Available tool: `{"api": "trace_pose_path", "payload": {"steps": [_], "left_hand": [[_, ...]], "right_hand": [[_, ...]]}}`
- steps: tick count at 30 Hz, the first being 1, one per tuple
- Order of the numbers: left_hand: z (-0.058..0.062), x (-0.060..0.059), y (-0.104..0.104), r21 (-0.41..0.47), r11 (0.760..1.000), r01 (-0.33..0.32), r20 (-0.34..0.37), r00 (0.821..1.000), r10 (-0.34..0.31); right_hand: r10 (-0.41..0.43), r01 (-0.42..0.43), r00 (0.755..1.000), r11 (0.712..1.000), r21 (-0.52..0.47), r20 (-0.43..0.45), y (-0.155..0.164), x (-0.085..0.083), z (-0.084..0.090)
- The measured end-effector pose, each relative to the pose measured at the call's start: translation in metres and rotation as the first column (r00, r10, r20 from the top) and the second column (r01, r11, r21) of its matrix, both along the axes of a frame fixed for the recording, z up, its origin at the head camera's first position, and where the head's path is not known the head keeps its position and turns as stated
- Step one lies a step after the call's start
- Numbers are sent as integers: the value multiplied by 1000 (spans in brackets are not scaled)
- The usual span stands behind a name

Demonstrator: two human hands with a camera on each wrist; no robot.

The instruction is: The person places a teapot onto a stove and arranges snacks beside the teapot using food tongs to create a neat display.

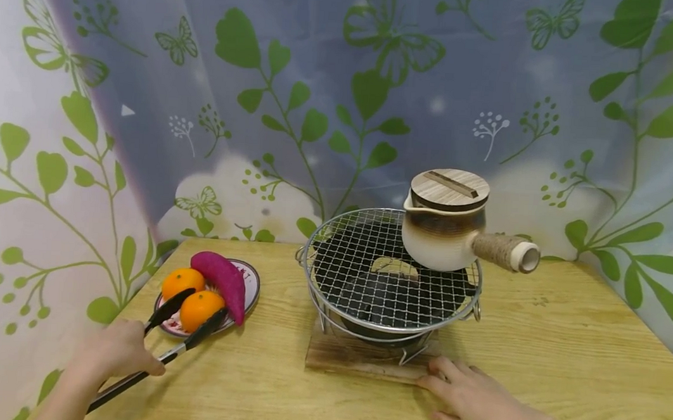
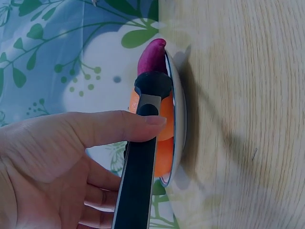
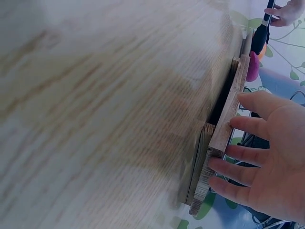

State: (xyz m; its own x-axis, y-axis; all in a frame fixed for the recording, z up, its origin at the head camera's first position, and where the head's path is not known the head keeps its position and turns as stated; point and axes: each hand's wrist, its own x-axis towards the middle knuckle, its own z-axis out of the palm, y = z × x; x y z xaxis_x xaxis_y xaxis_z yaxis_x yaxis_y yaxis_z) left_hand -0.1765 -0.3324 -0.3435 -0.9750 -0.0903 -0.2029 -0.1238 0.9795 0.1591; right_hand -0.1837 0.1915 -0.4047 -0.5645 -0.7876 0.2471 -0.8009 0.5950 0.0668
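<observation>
My left hand (image 1: 114, 352) grips black tongs (image 1: 170, 337), whose tips straddle the nearer of two oranges (image 1: 200, 309) on a small plate (image 1: 250, 286). A purple sweet potato (image 1: 221, 281) lies beside the oranges. From the left wrist, the tongs (image 2: 140, 162) run under my thumb toward the orange (image 2: 166, 138) and sweet potato (image 2: 151, 55). My right hand (image 1: 475, 401) lies flat, fingers straight, touching the wooden base (image 1: 363, 358) under a wire-mesh grill stove (image 1: 390, 279). The right wrist view shows those fingers (image 3: 252, 148) against the base's edge (image 3: 224, 133).
A ceramic pot (image 1: 446, 228) with a wooden lid and rope-wrapped side handle stands on the grill's back right. The light wooden table (image 1: 563, 349) stretches right of the stove. A leaf-and-butterfly curtain (image 1: 319, 95) hangs close behind.
</observation>
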Motion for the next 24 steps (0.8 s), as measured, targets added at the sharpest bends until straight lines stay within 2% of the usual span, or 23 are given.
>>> {"api": "trace_pose_path", "payload": {"steps": [5, 12, 17, 24], "left_hand": [[0, -1, 1, -8, 1000, 0, 11, 1000, 0], [0, -1, 0, -21, 1000, 4, -12, 1000, -4], [6, -5, -1, -20, 1000, 16, -46, 999, -17], [10, -5, 3, -54, 999, 3, -67, 998, -7]], "right_hand": [[2, -2, 1000, 1000, 4, 30, 1, -1, 1], [5, -8, 992, 1000, 21, 126, 2, -3, 2], [17, -19, 995, 1000, 11, 102, 2, -4, 1], [-17, 14, 989, 1000, 21, 147, 0, -5, 0]]}}
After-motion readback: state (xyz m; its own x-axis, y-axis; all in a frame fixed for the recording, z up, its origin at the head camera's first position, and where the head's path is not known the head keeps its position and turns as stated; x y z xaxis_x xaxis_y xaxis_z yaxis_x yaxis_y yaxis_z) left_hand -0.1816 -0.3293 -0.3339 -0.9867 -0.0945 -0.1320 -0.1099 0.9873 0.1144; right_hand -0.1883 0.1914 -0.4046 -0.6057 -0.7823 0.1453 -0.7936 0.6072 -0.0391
